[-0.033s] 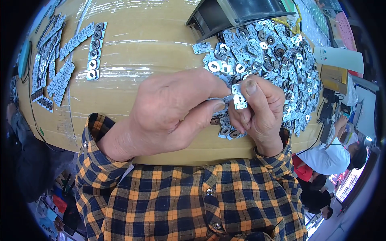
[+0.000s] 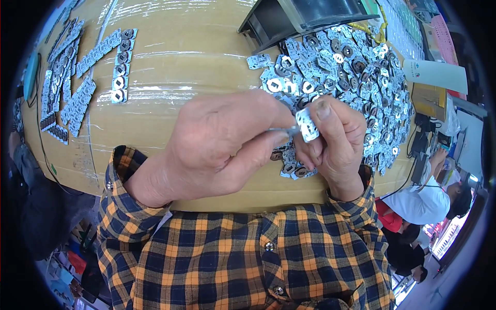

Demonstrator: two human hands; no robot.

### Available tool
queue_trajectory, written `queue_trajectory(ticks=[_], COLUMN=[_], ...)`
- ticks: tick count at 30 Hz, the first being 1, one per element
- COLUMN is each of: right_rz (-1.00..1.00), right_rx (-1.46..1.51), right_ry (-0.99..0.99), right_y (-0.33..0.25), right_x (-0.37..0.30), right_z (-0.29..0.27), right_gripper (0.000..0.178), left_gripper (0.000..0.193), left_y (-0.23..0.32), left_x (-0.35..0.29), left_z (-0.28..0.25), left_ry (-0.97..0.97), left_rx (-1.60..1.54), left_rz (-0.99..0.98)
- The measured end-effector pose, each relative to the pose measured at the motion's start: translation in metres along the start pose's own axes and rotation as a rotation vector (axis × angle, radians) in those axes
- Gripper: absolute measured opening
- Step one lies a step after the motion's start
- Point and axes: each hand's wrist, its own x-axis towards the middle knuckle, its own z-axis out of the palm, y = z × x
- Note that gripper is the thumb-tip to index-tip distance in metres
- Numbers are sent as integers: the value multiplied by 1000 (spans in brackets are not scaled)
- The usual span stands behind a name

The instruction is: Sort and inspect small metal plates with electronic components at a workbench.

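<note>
Over the brown table my hands meet at chest height. My left hand pinches, between thumb and forefinger, a thin grey-blue flat piece, seen nearly edge-on; its full shape is hidden by the fingers. My right hand holds a small pale circuit board with dark marks between thumb and curled fingers. The two pieces meet or overlap; whether they are joined I cannot tell. Behind and beside my right hand spreads a heap of small circuit boards, many bearing round dark or silvery parts.
Strips of similar boards lie on the table at the far left, with a short row beside them. A dark bin tips over the heap. A pale card and cables stand right. Other people sit at the right.
The small board in my right fingers has tilted a little, and the thin piece in my left fingers has turned slightly more edge-on. The hands have barely moved.
</note>
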Motion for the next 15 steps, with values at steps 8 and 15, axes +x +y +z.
queue_trajectory(ticks=[8,15], right_rz=[-236,-284], right_rx=[-256,-381], right_ry=[81,-90], right_y=[7,-1], right_x=[1,-2], right_z=[-11,-4], right_gripper=[35,41], left_gripper=[18,19], left_y=[7,9], left_x=[-2,-1], left_z=[3,-2], left_ry=[123,68], left_rx=[-421,-683], left_rz=[-329,-517])
